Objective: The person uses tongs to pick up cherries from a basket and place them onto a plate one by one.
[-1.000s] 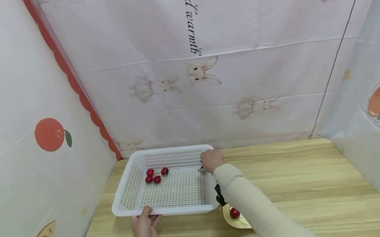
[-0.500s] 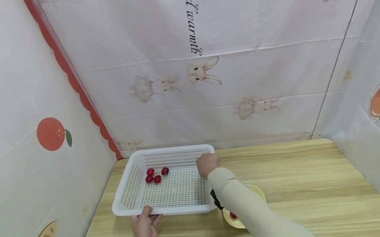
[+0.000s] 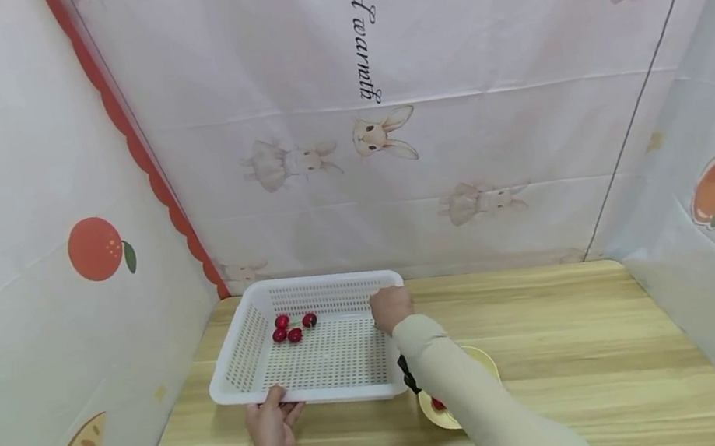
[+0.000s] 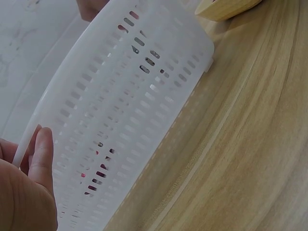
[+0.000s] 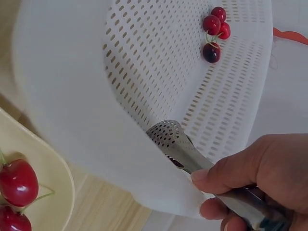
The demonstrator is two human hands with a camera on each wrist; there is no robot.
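My left hand (image 3: pixel 270 431) holds the near rim of a white perforated plastic basket (image 3: pixel 337 395), thumb over the edge. In the left wrist view the fingers (image 4: pixel 42 156) pinch that rim. My right hand (image 3: pixel 391 308) is over the basket's right end. In the right wrist view it grips metal tongs (image 5: pixel 185 151) with a perforated, rounded end, which points down into the basket's corner. Whether the tongs hold anything is hidden. Several red cherries (image 5: pixel 211 24) with stems lie together at the basket's far left.
A pale yellow dish (image 3: pixel 482 358) with cherries (image 5: pixel 18 183) stands right of the basket, partly under my right sleeve. Printed sheets (image 3: pixel 326 204) wall in the wooden table (image 3: pixel 583 343) at the back and sides.
My right hand has shifted slightly left, further over the basket, then stayed nearly still. More of the dish's far side shows past the sleeve. The left hand has kept its hold.
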